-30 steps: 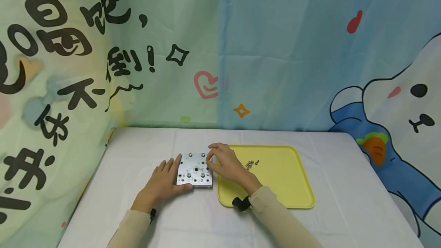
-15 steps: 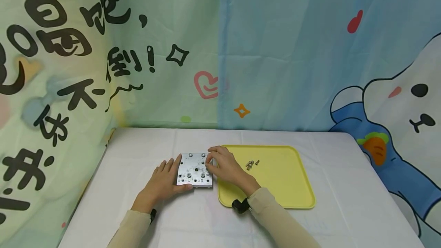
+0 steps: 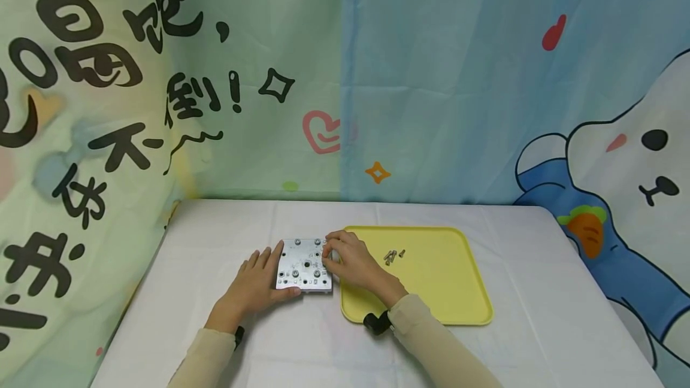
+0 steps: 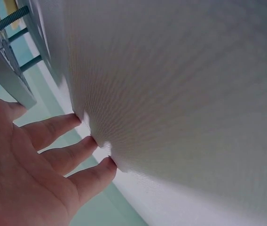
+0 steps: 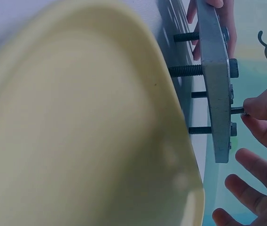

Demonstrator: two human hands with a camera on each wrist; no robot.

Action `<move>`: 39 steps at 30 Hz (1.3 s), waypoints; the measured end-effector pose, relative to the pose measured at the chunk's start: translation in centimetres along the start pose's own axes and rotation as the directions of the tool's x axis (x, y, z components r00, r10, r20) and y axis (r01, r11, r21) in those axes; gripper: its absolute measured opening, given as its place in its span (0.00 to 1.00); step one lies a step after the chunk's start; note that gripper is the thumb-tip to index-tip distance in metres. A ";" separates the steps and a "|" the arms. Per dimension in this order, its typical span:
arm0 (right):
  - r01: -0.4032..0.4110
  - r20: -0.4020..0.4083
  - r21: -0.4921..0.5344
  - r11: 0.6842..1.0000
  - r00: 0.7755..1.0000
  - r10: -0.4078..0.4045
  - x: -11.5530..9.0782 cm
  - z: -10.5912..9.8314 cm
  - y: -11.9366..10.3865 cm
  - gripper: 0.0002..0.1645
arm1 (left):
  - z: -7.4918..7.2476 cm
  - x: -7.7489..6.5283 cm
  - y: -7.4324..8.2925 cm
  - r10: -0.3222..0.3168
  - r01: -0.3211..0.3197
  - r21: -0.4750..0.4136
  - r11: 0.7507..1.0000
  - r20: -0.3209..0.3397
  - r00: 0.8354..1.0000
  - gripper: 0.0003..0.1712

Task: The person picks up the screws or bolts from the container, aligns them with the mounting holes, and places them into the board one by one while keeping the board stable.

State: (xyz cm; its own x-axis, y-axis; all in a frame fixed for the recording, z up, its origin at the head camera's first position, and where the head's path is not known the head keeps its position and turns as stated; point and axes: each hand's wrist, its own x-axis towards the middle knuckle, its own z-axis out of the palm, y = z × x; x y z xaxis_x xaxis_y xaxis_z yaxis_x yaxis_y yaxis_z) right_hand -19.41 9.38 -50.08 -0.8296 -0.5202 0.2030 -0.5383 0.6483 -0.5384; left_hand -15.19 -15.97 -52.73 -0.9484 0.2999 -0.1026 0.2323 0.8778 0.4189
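Note:
A silver metal plate (image 3: pixel 299 259) stands on the table on bolts (image 5: pixel 186 70) whose threaded shafts show beneath it. My left hand (image 3: pixel 256 283) lies along its left side with fingers fairly straight, the thumb at the front edge. In the left wrist view, several fingertips (image 4: pixel 106 164) press on the white cloth. Thumb and index finger of my right hand (image 3: pixel 356 259) pinch the top of a thin screw (image 5: pixel 237 110), which stands upright in the plate near its right edge. The other right fingers are spread loosely beside it.
A yellow tray (image 3: pixel 431 292) lies to the right of the plate, partly under my right forearm. Several loose screws (image 3: pixel 390 257) sit in it. A white cloth (image 3: pixel 302 346) covers the table, and a printed curtain (image 3: pixel 431 88) hangs behind.
My right hand has come down slightly at the plate's right edge, its fingers drawn a little closer together. The left hand and the plate have not moved.

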 end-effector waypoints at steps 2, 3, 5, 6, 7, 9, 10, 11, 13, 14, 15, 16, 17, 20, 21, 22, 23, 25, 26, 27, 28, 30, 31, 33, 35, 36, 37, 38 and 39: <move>-0.001 0.000 0.004 1.000 1.000 0.001 -0.1 0.0 0.0 0.03 | 0.1 0.0 0.0 -0.001 0.001 0.002 1.000 0.000 1.000 0.65; -0.004 0.003 0.003 1.000 1.000 0.004 -0.1 0.0 0.0 0.03 | 0.1 0.1 -0.1 -0.002 0.002 0.005 1.000 0.001 1.000 0.65; -0.007 0.003 0.005 1.000 1.000 0.007 -0.1 0.0 0.0 0.03 | 0.1 0.1 -0.1 -0.003 0.003 0.008 1.000 0.002 1.000 0.66; -0.007 0.002 0.007 1.000 1.000 0.007 -0.2 0.0 0.0 0.03 | 0.1 0.1 -0.1 -0.003 0.003 0.008 1.000 0.002 1.000 0.66; -0.006 0.000 0.008 1.000 1.000 0.006 -0.2 0.0 0.0 0.04 | 0.1 0.1 -0.1 -0.003 0.003 0.007 1.000 0.002 1.000 0.66; -0.006 -0.001 0.003 1.000 1.000 0.006 -0.2 0.0 0.0 0.04 | 0.0 0.0 -0.1 -0.002 0.002 0.002 1.000 0.001 1.000 0.66; -0.005 -0.002 0.000 1.000 1.000 0.005 -0.2 0.0 0.0 0.04 | 0.0 0.0 -0.1 -0.001 0.001 0.000 1.000 -0.001 1.000 0.66; -0.006 -0.002 -0.003 1.000 1.000 0.006 -0.2 -0.1 0.1 0.04 | 0.0 0.0 -0.1 -0.001 0.001 -0.001 1.000 -0.001 1.000 0.66; -0.010 -0.003 -0.009 1.000 1.000 0.010 -0.2 -0.3 0.1 0.03 | 0.0 0.1 0.0 0.000 0.000 -0.001 1.000 -0.003 1.000 0.66; -0.012 -0.002 -0.013 1.000 1.000 0.012 -0.2 -0.3 0.1 0.03 | 0.0 0.1 -0.1 0.001 -0.001 0.000 1.000 -0.003 1.000 0.66; -0.014 -0.002 -0.012 1.000 1.000 0.014 -0.3 -0.5 0.1 0.03 | 0.0 0.1 -0.1 0.001 -0.001 0.002 1.000 -0.003 1.000 0.66; -0.017 0.000 -0.013 1.000 1.000 0.017 -0.3 -0.6 0.1 0.03 | 0.0 0.1 -0.1 0.001 -0.001 0.002 1.000 -0.005 1.000 0.66; -0.019 0.000 -0.012 1.000 1.000 0.019 -0.3 -0.7 0.2 0.03 | 0.0 0.1 -0.1 0.001 -0.001 0.002 1.000 -0.005 1.000 0.66; -0.018 -0.006 -0.014 1.000 1.000 0.017 -0.5 -1.1 0.4 0.02 | 0.1 0.1 -0.1 0.002 -0.002 -0.002 1.000 -0.008 1.000 0.66; -0.016 -0.009 -0.013 1.000 1.000 0.016 -0.6 -1.3 0.4 0.03 | 0.1 0.1 -0.1 0.003 -0.003 -0.003 1.000 -0.010 1.000 0.65; -0.014 -0.012 -0.015 1.000 1.000 0.014 -0.7 -1.5 0.6 0.03 | 0.1 0.1 -0.1 0.004 -0.004 -0.006 1.000 -0.012 1.000 0.65; -0.010 -0.016 -0.023 1.000 1.000 0.009 -0.8 -1.7 0.8 0.03 | 0.1 0.1 -0.1 0.004 -0.004 -0.007 1.000 -0.012 1.000 0.65; -0.006 -0.021 -0.032 0.999 1.000 0.006 -1.0 -2.1 1.1 0.03 | 0.2 0.1 -0.1 0.007 -0.007 -0.009 1.000 -0.016 1.000 0.65; -0.009 -0.022 -0.038 0.999 1.000 0.008 -1.1 -2.3 1.4 0.03 | 0.2 0.0 -0.1 0.008 -0.008 -0.008 1.000 -0.016 1.000 0.65; -0.010 -0.025 -0.040 0.999 1.000 0.009 -1.3 -2.5 1.6 0.03 | 0.2 0.0 -0.1 0.008 -0.008 -0.007 1.000 -0.017 1.000 0.66; -0.014 -0.026 -0.047 0.999 1.000 0.013 -1.4 -2.7 1.9 0.03 | 0.2 0.0 -0.1 0.009 -0.009 -0.007 1.000 -0.017 1.000 0.66; -0.024 -0.033 -0.051 0.998 0.999 0.022 -1.8 -3.3 2.5 0.03 | 0.3 0.0 -0.2 0.009 -0.009 -0.005 1.000 -0.017 1.000 0.66; -0.030 -0.037 -0.055 0.998 0.999 0.028 -1.9 -3.5 2.8 0.03 | 0.3 0.0 -0.1 0.008 -0.008 -0.006 1.000 -0.017 1.000 0.66; -0.033 -0.047 -0.058 0.998 0.998 0.030 -2.3 -4.0 3.6 0.03 | 0.3 0.0 -0.2 0.007 -0.007 -0.008 1.000 -0.015 1.000 0.66; -0.036 -0.059 -0.060 0.998 0.998 0.032 -2.6 -4.4 4.4 0.03 | 0.3 0.0 -0.1 0.005 -0.005 -0.011 1.000 -0.014 1.000 0.67; -0.037 -0.066 -0.062 0.997 0.997 0.033 -2.8 -4.7 4.7 0.04 | 0.3 0.0 -0.1 0.003 -0.003 -0.014 1.000 -0.013 1.000 0.67; -0.040 -0.073 -0.064 0.997 0.997 0.035 -2.9 -4.9 5.1 0.03 | 0.2 0.0 -0.1 0.001 -0.001 -0.015 1.000 -0.011 1.000 0.66; -0.042 -0.079 -0.065 0.997 0.996 0.037 -3.1 -5.1 5.5 0.04 | 0.2 0.0 -0.1 0.000 0.000 -0.013 1.000 -0.010 1.000 0.66; -0.047 -0.082 -0.065 0.997 0.996 0.042 -3.3 -5.4 5.8 0.04 | 0.2 -0.1 0.0 -0.001 0.001 -0.013 1.000 -0.010 1.000 0.66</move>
State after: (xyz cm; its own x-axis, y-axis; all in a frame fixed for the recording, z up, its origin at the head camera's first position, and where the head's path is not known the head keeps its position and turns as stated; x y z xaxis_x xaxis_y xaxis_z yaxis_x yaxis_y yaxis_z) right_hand -20.63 17.82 -49.48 -0.8606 -0.4453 0.2470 -0.5073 0.7069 -0.4929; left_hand -15.09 -15.93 -52.91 -0.9507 0.2954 -0.0943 0.2286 0.8732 0.4304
